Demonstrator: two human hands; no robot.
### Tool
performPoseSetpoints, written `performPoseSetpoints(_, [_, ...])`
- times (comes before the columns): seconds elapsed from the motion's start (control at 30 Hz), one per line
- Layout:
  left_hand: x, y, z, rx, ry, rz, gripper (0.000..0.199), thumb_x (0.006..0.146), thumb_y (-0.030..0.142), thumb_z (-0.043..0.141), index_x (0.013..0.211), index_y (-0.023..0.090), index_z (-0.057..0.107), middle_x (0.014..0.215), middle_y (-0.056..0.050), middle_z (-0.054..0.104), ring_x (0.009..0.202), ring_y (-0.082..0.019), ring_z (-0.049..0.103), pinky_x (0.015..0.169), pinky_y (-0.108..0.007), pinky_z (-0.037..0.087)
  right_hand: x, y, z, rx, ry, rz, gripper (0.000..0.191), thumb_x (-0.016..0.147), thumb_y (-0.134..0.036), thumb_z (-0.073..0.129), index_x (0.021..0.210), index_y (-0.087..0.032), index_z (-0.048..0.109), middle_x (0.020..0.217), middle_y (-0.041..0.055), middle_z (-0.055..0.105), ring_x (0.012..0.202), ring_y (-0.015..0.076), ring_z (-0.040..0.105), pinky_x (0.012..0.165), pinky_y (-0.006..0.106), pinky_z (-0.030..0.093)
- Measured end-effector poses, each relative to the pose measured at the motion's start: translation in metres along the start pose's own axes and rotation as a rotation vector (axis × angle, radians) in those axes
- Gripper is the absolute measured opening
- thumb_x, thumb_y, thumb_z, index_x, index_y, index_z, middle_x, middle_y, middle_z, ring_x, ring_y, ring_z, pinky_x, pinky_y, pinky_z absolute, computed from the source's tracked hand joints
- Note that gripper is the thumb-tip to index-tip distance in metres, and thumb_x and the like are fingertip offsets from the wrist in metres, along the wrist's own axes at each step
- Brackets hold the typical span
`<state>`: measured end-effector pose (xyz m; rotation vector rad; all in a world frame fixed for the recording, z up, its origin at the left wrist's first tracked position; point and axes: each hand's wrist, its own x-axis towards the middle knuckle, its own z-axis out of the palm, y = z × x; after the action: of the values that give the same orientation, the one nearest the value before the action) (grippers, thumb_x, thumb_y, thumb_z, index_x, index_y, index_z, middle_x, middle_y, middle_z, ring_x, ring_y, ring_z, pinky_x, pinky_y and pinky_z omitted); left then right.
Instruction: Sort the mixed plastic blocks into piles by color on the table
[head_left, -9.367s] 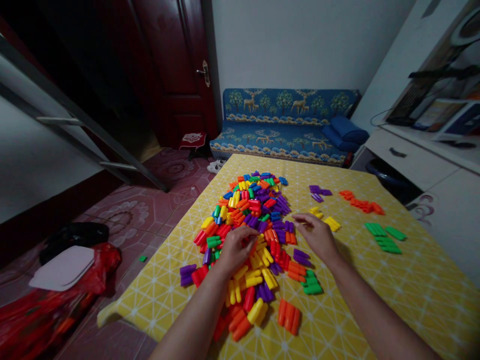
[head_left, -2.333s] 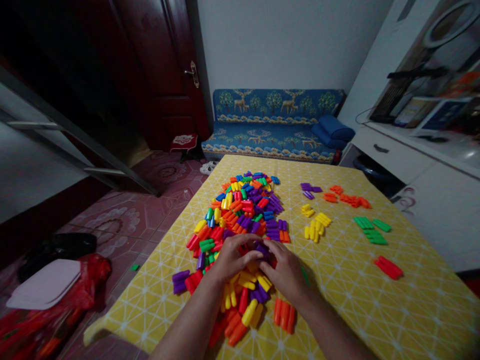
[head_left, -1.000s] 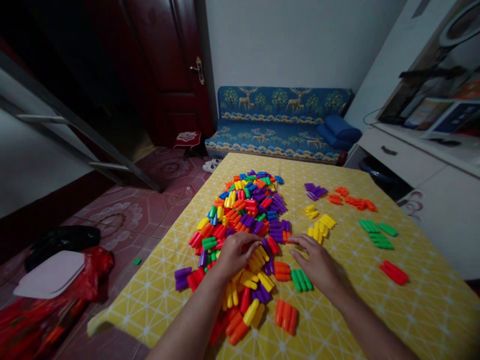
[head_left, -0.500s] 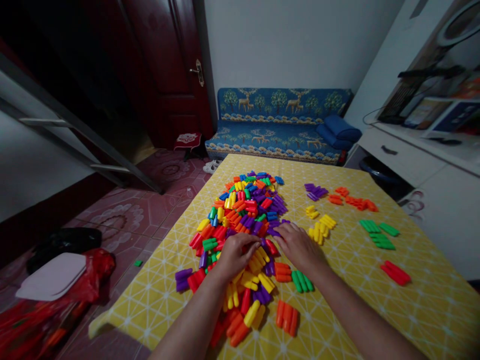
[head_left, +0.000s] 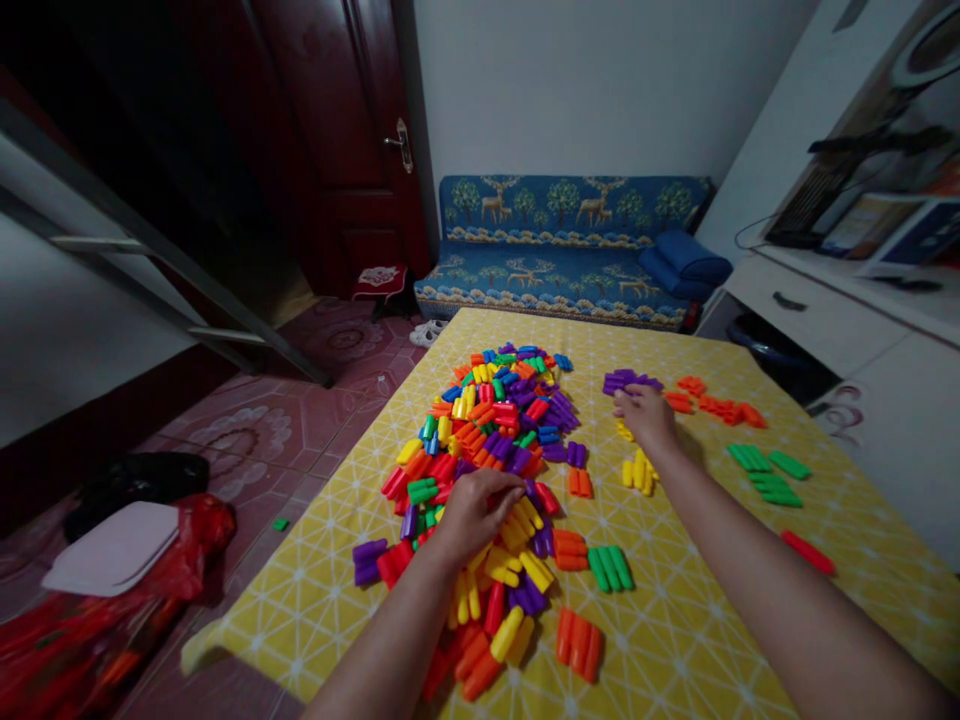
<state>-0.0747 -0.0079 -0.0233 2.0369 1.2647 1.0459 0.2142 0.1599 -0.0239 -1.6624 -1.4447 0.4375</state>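
Observation:
A heap of colourful ribbed plastic blocks (head_left: 480, 430) lies on the yellow patterned tablecloth (head_left: 690, 600). My left hand (head_left: 476, 510) rests over the near part of this heap, fingers curled together beside yellow blocks (head_left: 517, 525); whatever they pinch is hidden. Farther right, my right hand (head_left: 646, 415) is at the group of purple blocks (head_left: 634, 380), its thumb and fingers closed at the near edge on a purple block. Just below that hand lie yellow blocks (head_left: 639, 472), partly covered by the wrist.
Sorted groups of orange blocks (head_left: 731, 410), green blocks (head_left: 765, 475) and a red block (head_left: 808, 552) lie on the right. Loose orange blocks (head_left: 579, 645) and green blocks (head_left: 610, 568) sit near the heap. A patterned sofa (head_left: 555, 265) stands beyond the table; a ladder (head_left: 172, 270) leans left.
My right hand has moved from the heap's right edge, away and to the right, to the purple group. My left hand has stayed at the heap. The view has shifted slightly.

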Motion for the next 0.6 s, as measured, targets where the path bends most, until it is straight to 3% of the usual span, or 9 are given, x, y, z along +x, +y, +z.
performPoseSetpoints(0.07, [0.000, 0.000, 0.000, -0.001, -0.008, 0.005, 0.021, 0.093, 0.027, 0.055, 0.099, 0.018, 0.073, 0.092, -0.008, 0.076, 0.084, -0.018, 0.071, 0.076, -0.026, 0.052, -0.023, -0.002, 0.002, -0.028, -0.050, -0.045, 0.029, 0.083, -0.037, 0.058, 0.101, -0.016, 0.065, 0.089, 0.0099, 0.073, 0.070, 0.0208, 0.070, 0.064, 0.032, 0.055])
performPoseSetpoints(0.2, [0.000, 0.002, 0.000, -0.016, -0.012, 0.004, 0.021, 0.093, 0.027, 0.055, 0.098, 0.018, 0.074, 0.093, -0.008, 0.076, 0.084, -0.018, 0.071, 0.077, -0.026, 0.053, -0.074, -0.016, 0.007, -0.261, -0.257, -0.268, 0.022, 0.084, -0.036, 0.060, 0.098, -0.021, 0.069, 0.099, 0.0083, 0.071, 0.092, 0.0228, 0.068, 0.077, 0.031, 0.051])
performPoseSetpoints(0.33, [0.001, 0.003, 0.000, -0.014, -0.002, 0.000, 0.021, 0.093, 0.027, 0.055, 0.097, 0.018, 0.074, 0.091, -0.007, 0.076, 0.083, -0.017, 0.071, 0.075, -0.026, 0.053, -0.101, -0.030, 0.013, -0.524, -0.309, -0.308, 0.035, 0.079, -0.036, 0.069, 0.112, -0.023, 0.067, 0.104, 0.0100, 0.067, 0.088, 0.0235, 0.067, 0.073, 0.030, 0.048])
performPoseSetpoints(0.47, [0.001, 0.003, -0.001, -0.019, 0.003, -0.008, 0.021, 0.092, 0.026, 0.056, 0.097, 0.018, 0.074, 0.091, -0.007, 0.076, 0.082, -0.017, 0.071, 0.075, -0.025, 0.052, -0.099, -0.032, 0.015, -0.521, -0.330, -0.270, 0.032, 0.076, -0.029, 0.069, 0.107, -0.022, 0.068, 0.102, 0.0092, 0.068, 0.086, 0.0226, 0.067, 0.072, 0.030, 0.048])
performPoseSetpoints(0.6, [0.001, 0.002, 0.000, -0.011, -0.001, -0.014, 0.021, 0.092, 0.027, 0.056, 0.097, 0.018, 0.074, 0.092, -0.007, 0.076, 0.083, -0.017, 0.071, 0.074, -0.026, 0.052, -0.066, -0.025, 0.010, -0.388, -0.325, -0.172, 0.021, 0.075, -0.032, 0.069, 0.093, -0.021, 0.070, 0.087, 0.0052, 0.072, 0.080, 0.0207, 0.067, 0.069, 0.028, 0.048])
